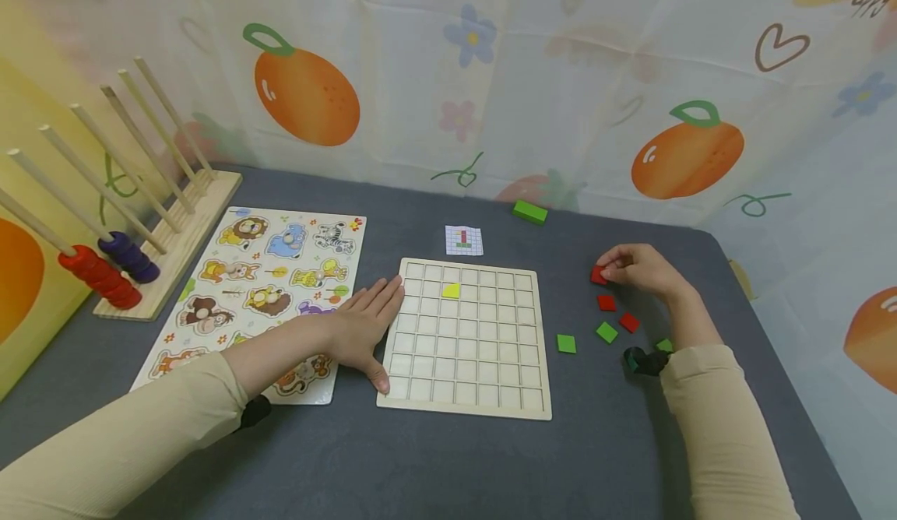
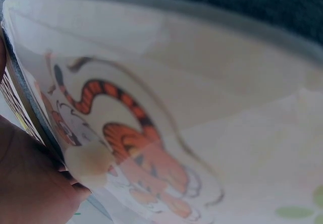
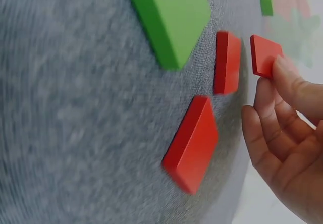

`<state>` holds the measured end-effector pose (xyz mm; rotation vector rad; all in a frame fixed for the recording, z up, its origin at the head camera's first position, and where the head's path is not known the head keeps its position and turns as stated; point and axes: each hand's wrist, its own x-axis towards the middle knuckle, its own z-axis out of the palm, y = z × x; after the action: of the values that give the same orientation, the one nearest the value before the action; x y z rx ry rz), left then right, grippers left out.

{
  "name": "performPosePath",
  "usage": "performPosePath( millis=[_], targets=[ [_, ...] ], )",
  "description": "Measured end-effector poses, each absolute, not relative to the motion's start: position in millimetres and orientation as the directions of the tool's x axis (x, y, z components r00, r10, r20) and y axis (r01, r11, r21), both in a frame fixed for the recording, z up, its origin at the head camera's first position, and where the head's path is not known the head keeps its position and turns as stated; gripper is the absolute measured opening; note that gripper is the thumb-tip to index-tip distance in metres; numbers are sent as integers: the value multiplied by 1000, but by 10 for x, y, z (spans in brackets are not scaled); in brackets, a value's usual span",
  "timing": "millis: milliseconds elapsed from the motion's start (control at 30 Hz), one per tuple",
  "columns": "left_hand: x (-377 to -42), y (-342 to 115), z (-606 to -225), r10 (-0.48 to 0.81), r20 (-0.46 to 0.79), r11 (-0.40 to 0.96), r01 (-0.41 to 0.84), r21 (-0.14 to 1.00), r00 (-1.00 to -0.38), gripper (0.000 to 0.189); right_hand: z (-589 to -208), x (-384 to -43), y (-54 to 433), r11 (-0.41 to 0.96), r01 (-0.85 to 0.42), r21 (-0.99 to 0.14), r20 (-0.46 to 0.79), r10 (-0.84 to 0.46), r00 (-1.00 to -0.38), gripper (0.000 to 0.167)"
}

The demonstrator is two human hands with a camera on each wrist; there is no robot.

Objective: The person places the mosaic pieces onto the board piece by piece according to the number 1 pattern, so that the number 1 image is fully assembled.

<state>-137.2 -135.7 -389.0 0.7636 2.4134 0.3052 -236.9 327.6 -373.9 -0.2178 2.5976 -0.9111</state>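
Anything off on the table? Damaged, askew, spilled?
The yellow piece near the grid board's top, left of centre, looks odd: its upper-left corner seems slanted off, while the loose green tile right of the board is a full square. Can't tell if it's damaged or made that way. No spill visible.

We see a smooth wooden grid board (image 1: 462, 349), smooth red tiles (image 3: 263, 57), a glossy animal puzzle (image 2: 252, 108), a matt, fabric-like surface (image 1: 420, 465) and a creased cloth backdrop (image 1: 561, 100).
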Motion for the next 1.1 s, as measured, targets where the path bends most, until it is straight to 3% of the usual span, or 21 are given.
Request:
performPosePath(
  millis=[500, 1100],
  targets=[
    [-1372, -1355, -3888, 585, -458, 810, 455, 369, -670, 141, -3665, -2348, 2852, 771, -84, -632, -230, -290, -929, 23],
    [-1355, -1356, -3887, 570, -462, 821, 450, 352, -680, 142, -3719, -2301, 2364, 751, -172, -638, -224, -394, -891, 22]
  ],
)
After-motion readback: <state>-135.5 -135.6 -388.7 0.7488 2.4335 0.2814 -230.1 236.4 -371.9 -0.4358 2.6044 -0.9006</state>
